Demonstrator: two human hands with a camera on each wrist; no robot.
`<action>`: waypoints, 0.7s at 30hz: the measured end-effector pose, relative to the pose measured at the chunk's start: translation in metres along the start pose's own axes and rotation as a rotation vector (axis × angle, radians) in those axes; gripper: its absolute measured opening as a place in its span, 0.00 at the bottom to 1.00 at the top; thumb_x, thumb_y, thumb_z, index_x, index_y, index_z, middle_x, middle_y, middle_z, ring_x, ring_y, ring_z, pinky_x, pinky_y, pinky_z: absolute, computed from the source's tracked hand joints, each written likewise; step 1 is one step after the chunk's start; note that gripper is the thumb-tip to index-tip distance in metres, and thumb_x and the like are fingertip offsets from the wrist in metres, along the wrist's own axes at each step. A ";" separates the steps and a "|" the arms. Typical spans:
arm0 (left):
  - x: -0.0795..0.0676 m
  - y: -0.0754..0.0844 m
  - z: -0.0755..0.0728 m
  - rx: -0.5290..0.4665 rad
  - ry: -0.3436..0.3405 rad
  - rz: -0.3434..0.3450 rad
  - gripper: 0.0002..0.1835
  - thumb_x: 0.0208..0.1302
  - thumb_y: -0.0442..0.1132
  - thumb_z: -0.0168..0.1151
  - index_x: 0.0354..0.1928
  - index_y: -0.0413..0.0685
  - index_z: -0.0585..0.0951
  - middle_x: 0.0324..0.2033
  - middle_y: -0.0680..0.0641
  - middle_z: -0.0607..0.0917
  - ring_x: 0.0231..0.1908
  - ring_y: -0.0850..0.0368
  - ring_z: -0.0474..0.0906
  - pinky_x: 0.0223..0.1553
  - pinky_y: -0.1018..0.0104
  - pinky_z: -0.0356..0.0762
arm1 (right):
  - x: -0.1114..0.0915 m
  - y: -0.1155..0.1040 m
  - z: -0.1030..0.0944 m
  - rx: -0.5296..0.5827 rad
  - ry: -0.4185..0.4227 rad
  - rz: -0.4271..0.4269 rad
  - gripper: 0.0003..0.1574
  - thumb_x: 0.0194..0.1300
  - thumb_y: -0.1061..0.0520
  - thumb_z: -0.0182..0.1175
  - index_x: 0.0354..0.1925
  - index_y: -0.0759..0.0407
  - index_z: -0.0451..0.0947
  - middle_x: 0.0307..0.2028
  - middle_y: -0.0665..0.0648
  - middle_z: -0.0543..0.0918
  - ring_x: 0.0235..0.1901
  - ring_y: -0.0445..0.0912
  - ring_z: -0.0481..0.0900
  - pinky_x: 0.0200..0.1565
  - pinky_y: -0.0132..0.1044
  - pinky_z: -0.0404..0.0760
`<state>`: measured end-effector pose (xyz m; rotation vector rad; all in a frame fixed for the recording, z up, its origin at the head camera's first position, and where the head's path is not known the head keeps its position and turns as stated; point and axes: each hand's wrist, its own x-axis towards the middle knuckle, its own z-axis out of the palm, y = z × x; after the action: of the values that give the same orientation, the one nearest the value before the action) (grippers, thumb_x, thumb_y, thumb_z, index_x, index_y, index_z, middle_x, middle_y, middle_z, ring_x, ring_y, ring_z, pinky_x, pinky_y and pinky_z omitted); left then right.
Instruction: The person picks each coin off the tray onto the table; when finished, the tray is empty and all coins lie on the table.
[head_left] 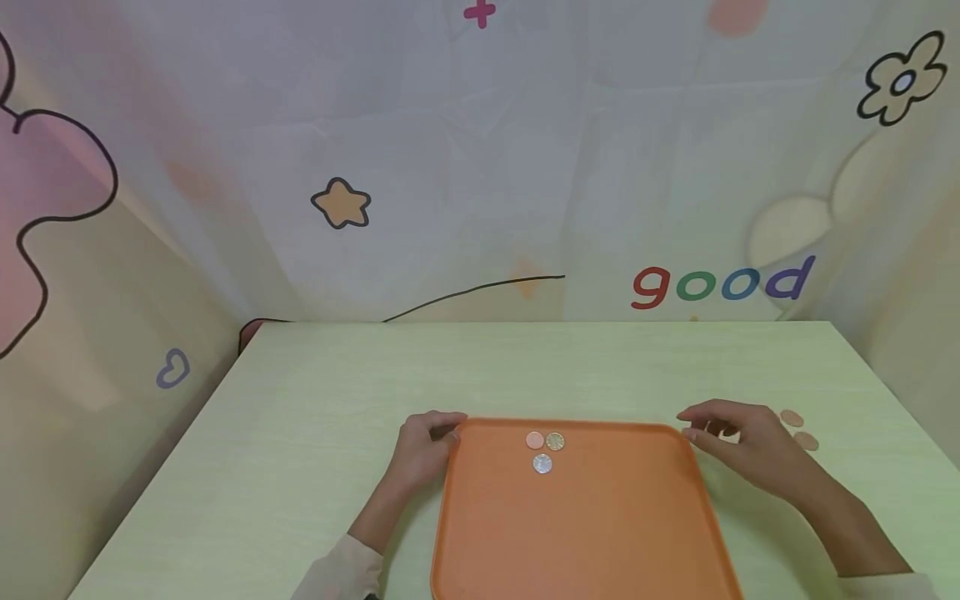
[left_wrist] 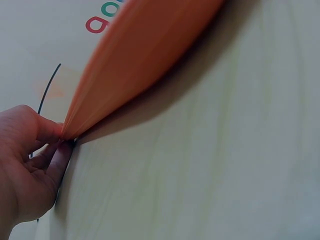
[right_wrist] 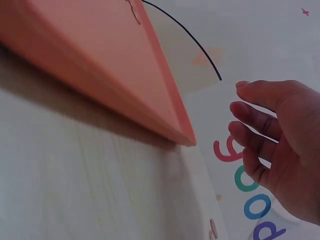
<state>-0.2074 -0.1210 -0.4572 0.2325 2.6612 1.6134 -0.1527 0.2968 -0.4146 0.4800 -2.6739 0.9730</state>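
Observation:
An orange tray [head_left: 577, 517] lies on the table in the head view. On it, toward its far edge, sit a copper-coloured coin [head_left: 535, 440], a gold-coloured coin [head_left: 555, 442] and a silver-coloured coin [head_left: 542, 463]. My left hand [head_left: 423, 450] pinches the tray's far left corner between thumb and fingers, as the left wrist view also shows. By the far right corner hovers my right hand [head_left: 750, 442], its fingers loosely bent with nothing between them. The right wrist view shows this hand [right_wrist: 285, 145] apart from the tray corner.
Two copper-coloured coins, one farther back [head_left: 792, 418] and one closer [head_left: 806, 441], lie on the pale table [head_left: 300, 467] just right of my right hand. A printed cloth [head_left: 480, 167] hangs behind the table and along both sides.

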 end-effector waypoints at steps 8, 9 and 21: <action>0.000 0.001 -0.001 0.009 0.001 0.012 0.15 0.64 0.25 0.59 0.50 0.35 0.87 0.49 0.36 0.88 0.53 0.41 0.84 0.56 0.48 0.83 | 0.025 -0.032 0.018 0.060 -0.121 -0.032 0.09 0.65 0.62 0.67 0.44 0.58 0.87 0.32 0.44 0.86 0.32 0.30 0.75 0.36 0.29 0.78; 0.000 0.001 -0.001 0.012 0.002 0.014 0.15 0.64 0.25 0.59 0.50 0.36 0.87 0.49 0.36 0.89 0.53 0.41 0.84 0.56 0.48 0.83 | 0.028 -0.035 0.020 0.064 -0.136 -0.034 0.09 0.65 0.61 0.67 0.44 0.58 0.87 0.32 0.44 0.85 0.32 0.30 0.75 0.36 0.29 0.78; 0.001 -0.002 -0.001 0.003 0.005 0.009 0.15 0.64 0.25 0.59 0.50 0.36 0.87 0.48 0.36 0.89 0.53 0.41 0.84 0.56 0.48 0.82 | 0.053 -0.059 0.056 0.081 -0.310 -0.049 0.11 0.64 0.59 0.68 0.46 0.59 0.87 0.37 0.49 0.88 0.35 0.33 0.76 0.37 0.29 0.80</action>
<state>-0.2086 -0.1225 -0.4586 0.2415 2.6704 1.6140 -0.1847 0.2057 -0.4045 0.7680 -2.8829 1.0727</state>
